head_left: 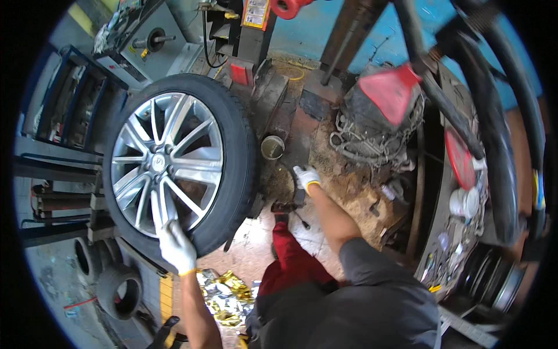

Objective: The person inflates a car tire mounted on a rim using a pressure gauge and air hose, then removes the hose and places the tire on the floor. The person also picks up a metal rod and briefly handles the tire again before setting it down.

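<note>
A large car wheel (195,168), a black tyre on a silver multi-spoke alloy rim, stands tilted at the left with its face toward me. My left hand (177,250), in a white knitted glove with a yellow cuff, grips the lower edge of the rim by a spoke; its fingertips are partly hidden there. Gloved the same way, my right hand (306,177) is held out to the right of the tyre, apart from it. Its fingers are spread and I see nothing in them. Below the wheel, a small metal can (272,148) sits beyond that hand.
Several old tyres (119,291) lie at the lower left, near crumpled gold foil (226,294). A grey machine with a shaft (157,39) stands behind the wheel. Black hoses and a red funnel-shaped piece (392,93) hang at the right, above a tool-covered bench (444,238).
</note>
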A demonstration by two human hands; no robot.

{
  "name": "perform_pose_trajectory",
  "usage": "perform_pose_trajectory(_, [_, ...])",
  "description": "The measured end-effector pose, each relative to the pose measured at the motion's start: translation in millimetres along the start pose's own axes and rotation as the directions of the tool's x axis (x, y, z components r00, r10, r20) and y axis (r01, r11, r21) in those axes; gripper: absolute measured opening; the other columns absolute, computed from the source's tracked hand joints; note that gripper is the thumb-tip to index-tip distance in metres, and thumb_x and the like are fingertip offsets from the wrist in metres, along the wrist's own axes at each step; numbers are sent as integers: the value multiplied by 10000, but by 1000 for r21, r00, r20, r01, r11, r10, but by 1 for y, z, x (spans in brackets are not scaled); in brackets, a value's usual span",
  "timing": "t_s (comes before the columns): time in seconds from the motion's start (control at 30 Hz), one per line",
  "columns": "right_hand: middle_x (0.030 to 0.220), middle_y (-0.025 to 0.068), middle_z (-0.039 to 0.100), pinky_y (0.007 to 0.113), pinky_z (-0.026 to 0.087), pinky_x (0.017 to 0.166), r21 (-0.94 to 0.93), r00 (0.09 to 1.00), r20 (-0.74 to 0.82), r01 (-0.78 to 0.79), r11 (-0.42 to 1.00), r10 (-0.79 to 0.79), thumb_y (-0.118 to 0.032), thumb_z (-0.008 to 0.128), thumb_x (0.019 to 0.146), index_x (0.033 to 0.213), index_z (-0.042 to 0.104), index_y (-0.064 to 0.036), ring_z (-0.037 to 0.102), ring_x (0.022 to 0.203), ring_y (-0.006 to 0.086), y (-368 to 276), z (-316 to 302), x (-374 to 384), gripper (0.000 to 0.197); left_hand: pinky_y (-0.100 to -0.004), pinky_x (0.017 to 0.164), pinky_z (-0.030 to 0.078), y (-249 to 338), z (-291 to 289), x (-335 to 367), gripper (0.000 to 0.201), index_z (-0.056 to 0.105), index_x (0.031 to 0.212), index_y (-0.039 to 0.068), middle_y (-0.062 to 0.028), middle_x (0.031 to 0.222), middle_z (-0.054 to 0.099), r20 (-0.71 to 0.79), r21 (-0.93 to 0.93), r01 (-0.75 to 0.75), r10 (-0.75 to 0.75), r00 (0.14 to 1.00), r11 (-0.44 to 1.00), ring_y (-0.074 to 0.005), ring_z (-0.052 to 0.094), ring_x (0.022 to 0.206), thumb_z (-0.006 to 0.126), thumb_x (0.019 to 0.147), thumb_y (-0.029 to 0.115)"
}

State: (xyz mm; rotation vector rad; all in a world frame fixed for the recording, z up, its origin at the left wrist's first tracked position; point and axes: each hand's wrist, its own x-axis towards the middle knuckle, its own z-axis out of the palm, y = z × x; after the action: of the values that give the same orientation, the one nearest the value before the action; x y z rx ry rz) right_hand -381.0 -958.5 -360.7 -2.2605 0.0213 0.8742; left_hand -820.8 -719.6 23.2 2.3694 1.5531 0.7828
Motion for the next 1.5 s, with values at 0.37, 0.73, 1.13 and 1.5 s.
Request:
perform_pose_trajectory(0.37, [1525,218,725,579,594,1079,-358,979,-83,-203,911,186,-646,756,1009,1632,604,-155,718,1343,472,-106,76,72,808,-417,954,555,5,-3,-10,222,733,1210,-48,-182,1122,752,62,-14,140,-138,988,990,-316,715,1007,570,1159,93])
perform_pose_trajectory(0.73, [1511,301,702,578,625,1087,-67,934,138,-323,944,329,-491,720,1037,1568,645,-113,724,1334,494,-121,93,79,657,-419,870,564,10,-2,-5,179,747,1158,-48,-185,1043,733,33,28,60,-61,998,998,-323,706,905,586,1115,18])
perform_pose_trajectory(1.13, [1419,242,757,580,563,1127,-392,998,-33,31,919,-47,-509,630,1055,1422,775,-182,702,1325,485,-112,36,33,512,-423,841,553,13,-2,-1,183,742,1133,-38,-175,1042,733,52,-34,111,-109,993,993,-324,697,893,579,1131,44])
perform_pose_trajectory(1.5, [1132,224,833,596,618,913,-647,893,113,398,650,-435,-278,653,1046,1206,786,-126,794,1074,461,-160,52,20,258,-415,921,559,3,-2,-13,241,735,1215,-28,-174,1114,738,60,-34,144,-142,988,989,-304,702,970,541,1165,105])
